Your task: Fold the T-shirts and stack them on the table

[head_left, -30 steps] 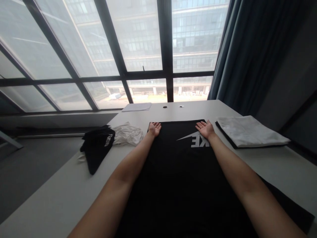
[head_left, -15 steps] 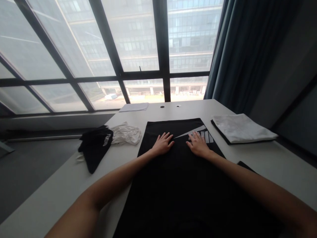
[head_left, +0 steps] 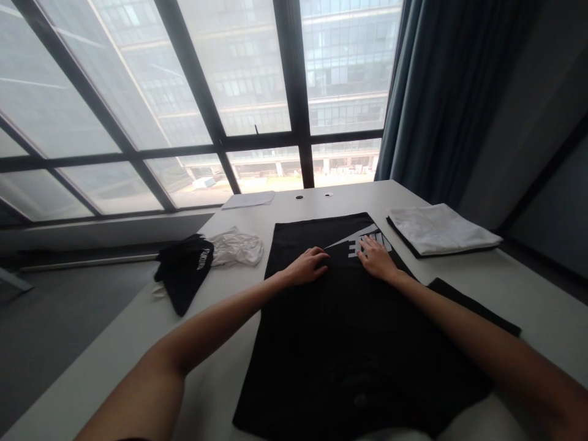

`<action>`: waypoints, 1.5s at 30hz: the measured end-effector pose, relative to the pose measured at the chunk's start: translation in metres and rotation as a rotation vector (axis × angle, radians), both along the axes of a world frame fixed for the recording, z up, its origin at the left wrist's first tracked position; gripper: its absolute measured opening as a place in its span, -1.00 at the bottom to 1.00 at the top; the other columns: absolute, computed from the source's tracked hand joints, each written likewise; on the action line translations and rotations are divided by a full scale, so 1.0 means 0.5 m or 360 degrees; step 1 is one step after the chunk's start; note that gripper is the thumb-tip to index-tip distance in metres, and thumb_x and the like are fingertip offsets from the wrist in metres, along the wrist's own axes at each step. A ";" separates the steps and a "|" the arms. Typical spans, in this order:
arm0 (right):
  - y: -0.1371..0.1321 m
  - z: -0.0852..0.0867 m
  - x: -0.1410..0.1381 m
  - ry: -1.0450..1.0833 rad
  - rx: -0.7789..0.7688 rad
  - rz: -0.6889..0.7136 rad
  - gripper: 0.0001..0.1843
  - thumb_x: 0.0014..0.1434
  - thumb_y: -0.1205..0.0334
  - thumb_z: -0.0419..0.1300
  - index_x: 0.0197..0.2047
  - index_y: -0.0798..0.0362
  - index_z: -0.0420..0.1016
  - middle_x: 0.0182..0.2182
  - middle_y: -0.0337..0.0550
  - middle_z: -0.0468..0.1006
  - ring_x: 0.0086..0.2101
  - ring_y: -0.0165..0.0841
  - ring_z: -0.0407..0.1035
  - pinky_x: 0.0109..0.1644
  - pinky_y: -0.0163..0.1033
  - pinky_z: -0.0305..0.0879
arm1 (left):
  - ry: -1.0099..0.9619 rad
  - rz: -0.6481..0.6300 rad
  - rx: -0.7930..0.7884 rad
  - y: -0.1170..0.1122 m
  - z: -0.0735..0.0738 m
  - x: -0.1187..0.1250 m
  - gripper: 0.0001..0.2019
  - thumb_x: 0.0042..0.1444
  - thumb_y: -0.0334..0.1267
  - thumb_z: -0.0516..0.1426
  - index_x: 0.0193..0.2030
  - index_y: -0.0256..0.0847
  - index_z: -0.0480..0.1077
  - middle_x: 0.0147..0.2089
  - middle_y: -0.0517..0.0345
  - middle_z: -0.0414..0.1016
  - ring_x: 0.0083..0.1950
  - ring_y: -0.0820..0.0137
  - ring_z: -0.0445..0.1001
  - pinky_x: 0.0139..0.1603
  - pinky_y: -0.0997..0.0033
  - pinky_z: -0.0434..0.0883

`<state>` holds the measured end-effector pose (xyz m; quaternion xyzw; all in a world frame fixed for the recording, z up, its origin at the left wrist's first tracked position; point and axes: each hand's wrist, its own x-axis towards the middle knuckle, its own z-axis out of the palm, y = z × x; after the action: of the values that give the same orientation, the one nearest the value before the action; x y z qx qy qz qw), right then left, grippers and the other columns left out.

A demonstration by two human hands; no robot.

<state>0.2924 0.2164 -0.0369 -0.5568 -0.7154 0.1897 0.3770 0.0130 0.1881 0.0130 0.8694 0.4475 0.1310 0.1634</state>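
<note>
Head view, from left to right: a grey floor (head_left: 68, 343) runs beneath tall windows (head_left: 248, 67) in dark frames, with a pale building outside. Before them stretches the white tabletop (head_left: 119, 373), its far end narrowing toward the glass. On its left side a crumpled black cloth (head_left: 186, 269) with white lettering lies against a rumpled white cloth (head_left: 236, 247); beyond these, near the far edge, are some white sheets (head_left: 248, 199), then two round inserts (head_left: 299, 197) set into the surface. A black garment (head_left: 331, 331) is spread out in the middle, in front of the person, its long axis running from the near edge toward the windows. Its straight end points to the glass, and its pale printed lettering reads upside down from here, with the thin tip of the swoosh directed left. The left hand (head_left: 305, 266) rests on it with loosely bent fingers, grasping nothing visible; the right hand (head_left: 377, 258) lies with fingers spread over the print, likewise released. Farther right, a folded white cloth (head_left: 443, 229) sits on a black one (head_left: 404, 241), and a blue curtain (head_left: 422, 104) hangs beside the dark wall (head_left: 546, 184).
</note>
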 end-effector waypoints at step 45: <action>0.025 0.043 -0.010 0.0971 -0.0368 -0.0103 -0.68 0.29 0.20 0.08 0.03 0.08 0.53 0.03 0.03 0.59 0.05 -0.20 0.47 0.21 -0.03 0.36 | 0.0409 0.0052 0.0283 -0.142 -0.082 -0.150 -0.45 0.43 0.12 -0.12 0.50 0.20 -0.06 0.56 0.26 -0.15 0.55 0.11 -0.15 0.48 -0.14 -0.12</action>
<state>0.2875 0.2291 -0.0154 -0.5358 -0.5251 0.4157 0.5142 -0.0619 0.1169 -0.0281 0.8826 0.4654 0.0606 0.0250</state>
